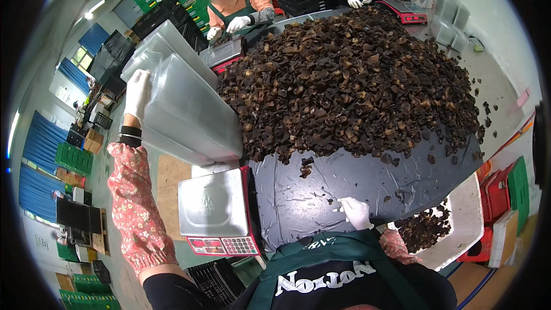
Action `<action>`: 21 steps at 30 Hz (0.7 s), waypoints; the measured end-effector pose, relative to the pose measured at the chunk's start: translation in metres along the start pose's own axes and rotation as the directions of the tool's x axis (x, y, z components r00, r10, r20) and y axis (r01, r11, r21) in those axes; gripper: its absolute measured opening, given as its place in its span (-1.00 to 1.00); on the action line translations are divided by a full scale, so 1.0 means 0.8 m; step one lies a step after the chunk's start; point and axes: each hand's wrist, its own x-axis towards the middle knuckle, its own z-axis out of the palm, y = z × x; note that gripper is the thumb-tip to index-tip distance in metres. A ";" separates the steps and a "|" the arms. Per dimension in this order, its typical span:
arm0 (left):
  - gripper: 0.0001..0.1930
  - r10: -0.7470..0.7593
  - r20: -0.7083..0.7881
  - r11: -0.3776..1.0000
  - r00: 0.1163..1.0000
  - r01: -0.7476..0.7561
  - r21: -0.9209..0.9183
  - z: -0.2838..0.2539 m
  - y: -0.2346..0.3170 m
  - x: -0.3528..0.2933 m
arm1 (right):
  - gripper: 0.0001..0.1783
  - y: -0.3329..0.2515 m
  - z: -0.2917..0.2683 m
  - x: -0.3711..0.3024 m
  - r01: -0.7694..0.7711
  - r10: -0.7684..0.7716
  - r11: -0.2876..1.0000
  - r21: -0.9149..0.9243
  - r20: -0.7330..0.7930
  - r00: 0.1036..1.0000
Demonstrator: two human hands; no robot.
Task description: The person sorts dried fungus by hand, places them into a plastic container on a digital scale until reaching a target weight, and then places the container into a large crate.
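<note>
My left hand (138,96), in a white glove, is raised at the left and closed on the upper edge of a tall clear plastic bin (186,115). Another clear bin (175,46) stands close behind it. Low over the table's near edge is my right hand (355,213), also gloved, its fingers stretched to the left with nothing visible in them. A few dark crumbs lie by its fingertips. Beyond it rises a broad heap of dark brown dried pieces (350,86), like dried fungus. A scale (213,204) with a flat metal pan sits at the near left, its pan bare.
Grey plastic sheeting (293,189) covers the table. A white tub (468,218) with more dark pieces stands at the near right, beside red crates (498,195). Across the table, two gloved people work near a second scale (222,53) and a third scale (406,10).
</note>
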 end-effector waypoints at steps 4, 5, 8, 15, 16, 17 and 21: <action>-0.76 0.264 -0.279 0.960 0.924 -0.224 0.167 -0.064 0.030 -0.039 | -0.80 -0.014 -0.001 -0.002 -0.093 0.087 0.992 0.091 0.067 0.994; -0.77 0.319 -0.314 0.938 0.894 -0.250 0.238 -0.086 0.039 -0.057 | -0.80 -0.017 -0.001 -0.002 -0.077 0.070 0.992 0.101 0.070 0.995; -0.80 0.428 -0.424 0.887 0.798 -0.281 0.365 -0.089 0.037 -0.141 | -0.81 -0.010 -0.012 0.006 -0.023 0.021 0.999 0.039 0.052 0.998; -0.85 0.302 -0.277 0.705 0.912 -0.018 0.709 -0.076 0.003 -0.351 | -0.85 -0.013 -0.012 0.020 0.406 -0.391 0.884 -0.233 0.109 0.914; -0.87 0.255 -0.229 0.682 0.939 -0.007 0.731 -0.060 -0.013 -0.371 | -0.85 -0.014 -0.017 0.024 0.449 -0.426 0.849 -0.277 0.143 0.893; -0.89 0.203 -0.184 0.654 0.962 0.007 0.757 -0.043 -0.027 -0.390 | -0.86 -0.015 -0.018 0.026 0.425 -0.385 0.863 -0.272 0.188 0.903; -0.89 0.197 0.042 0.617 0.980 -0.157 0.771 0.046 -0.080 -0.440 | -0.86 -0.003 -0.021 0.034 0.294 -0.235 0.938 -0.185 0.285 0.929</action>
